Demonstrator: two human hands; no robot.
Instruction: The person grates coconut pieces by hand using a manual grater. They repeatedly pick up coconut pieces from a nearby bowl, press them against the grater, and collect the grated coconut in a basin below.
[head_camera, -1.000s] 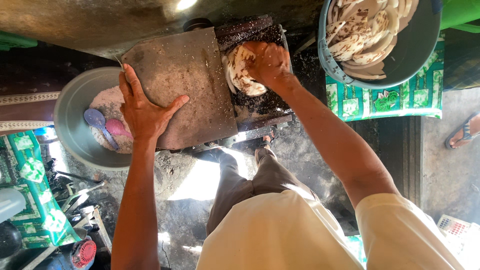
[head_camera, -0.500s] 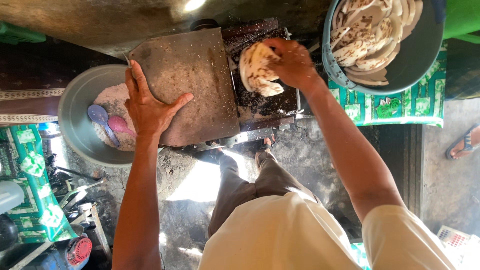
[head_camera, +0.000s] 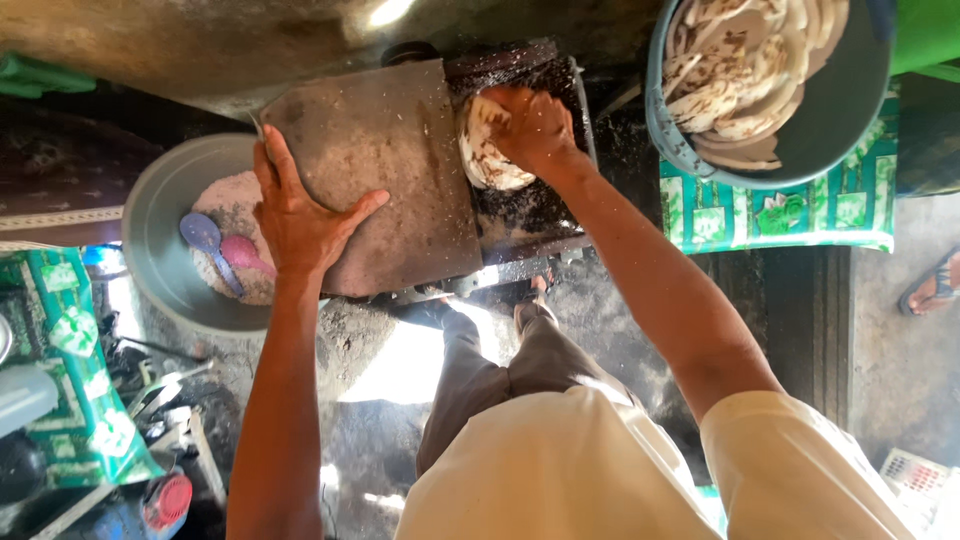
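left hand (head_camera: 300, 215) lies flat, fingers spread, on the grey slab (head_camera: 385, 160); right hand (head_camera: 530, 125) grasps a browned flatbread (head_camera: 485, 160) over the dark grill (head_camera: 530, 215), just right.

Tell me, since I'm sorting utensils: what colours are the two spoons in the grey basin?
One spoon is blue-purple, the other spoon pink; the head view shows both.

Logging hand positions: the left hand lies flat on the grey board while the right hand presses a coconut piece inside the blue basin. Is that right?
Not quite. The right hand presses the coconut piece in the dark grater tray, not the blue basin. The left hand does lie on the grey board. Head view.
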